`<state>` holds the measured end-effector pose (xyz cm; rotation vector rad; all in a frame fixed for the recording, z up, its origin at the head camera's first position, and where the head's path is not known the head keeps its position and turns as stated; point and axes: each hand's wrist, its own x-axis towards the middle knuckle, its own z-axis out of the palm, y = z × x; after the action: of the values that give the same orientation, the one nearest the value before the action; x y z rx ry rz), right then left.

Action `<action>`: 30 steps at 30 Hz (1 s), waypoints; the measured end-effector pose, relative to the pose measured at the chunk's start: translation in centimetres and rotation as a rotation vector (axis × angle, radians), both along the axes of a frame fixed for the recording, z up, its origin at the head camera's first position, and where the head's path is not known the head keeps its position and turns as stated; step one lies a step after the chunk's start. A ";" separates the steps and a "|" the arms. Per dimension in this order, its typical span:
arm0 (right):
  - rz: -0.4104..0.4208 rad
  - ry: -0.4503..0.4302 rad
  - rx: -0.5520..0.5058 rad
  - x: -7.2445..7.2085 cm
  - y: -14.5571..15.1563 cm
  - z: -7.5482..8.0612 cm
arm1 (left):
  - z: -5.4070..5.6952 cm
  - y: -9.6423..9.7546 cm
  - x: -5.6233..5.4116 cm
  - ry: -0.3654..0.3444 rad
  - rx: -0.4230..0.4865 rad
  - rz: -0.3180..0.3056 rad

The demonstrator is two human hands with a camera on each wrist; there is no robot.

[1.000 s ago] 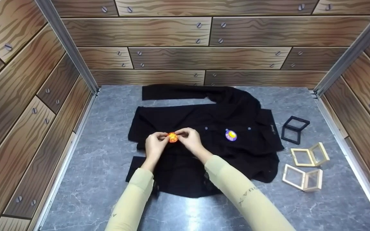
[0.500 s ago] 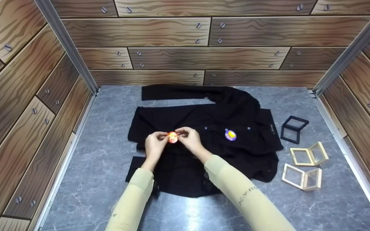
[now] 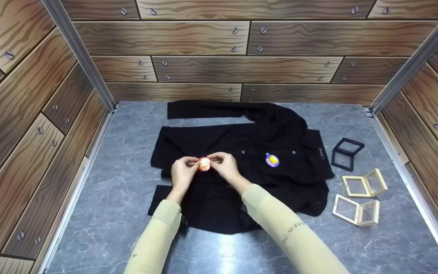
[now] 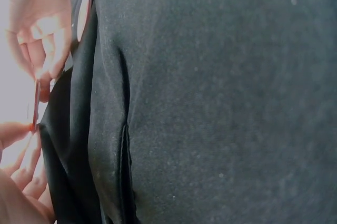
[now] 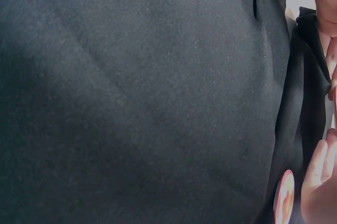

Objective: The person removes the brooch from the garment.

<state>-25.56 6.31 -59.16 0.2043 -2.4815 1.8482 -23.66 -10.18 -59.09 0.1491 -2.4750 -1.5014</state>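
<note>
Between both hands is a round orange-red badge, its face showing bright glare. My left hand pinches its left edge between thumb and fingers; my right hand pinches the right edge. A black long-sleeved shirt lies flat underneath, collar to the right. In the left wrist view the badge appears edge-on, and a fold of black cloth rises right beside the fingertips. A second badge, purple and yellow, lies on the shirt right of my hands. The badge's back is hidden.
Right of the collar, a black hinged frame stands unfolded on the grey marbled surface. Nearer are two pale hinged frames, one yellowish and one cream. Wood-patterned walls enclose the back and sides.
The badge has tilted slightly between the fingers, so its face has gone from orange to whitish glare. Both hands stay in nearly the same place; the shirt and frames lie as before.
</note>
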 end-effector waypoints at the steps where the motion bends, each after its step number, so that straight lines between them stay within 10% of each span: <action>1: 0.001 0.001 -0.007 0.0 0.0 0.0 | 0.0 0.0 0.0 -0.001 0.005 -0.001; 30: -0.069 -0.186 -0.201 -0.3 0.6 -0.1 | -0.4 1.1 -0.7 -0.037 -0.031 -0.036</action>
<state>-25.84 6.87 -59.21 -0.0626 -2.3551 2.1596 -24.32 -9.08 -59.48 0.1279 -2.5415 -1.4866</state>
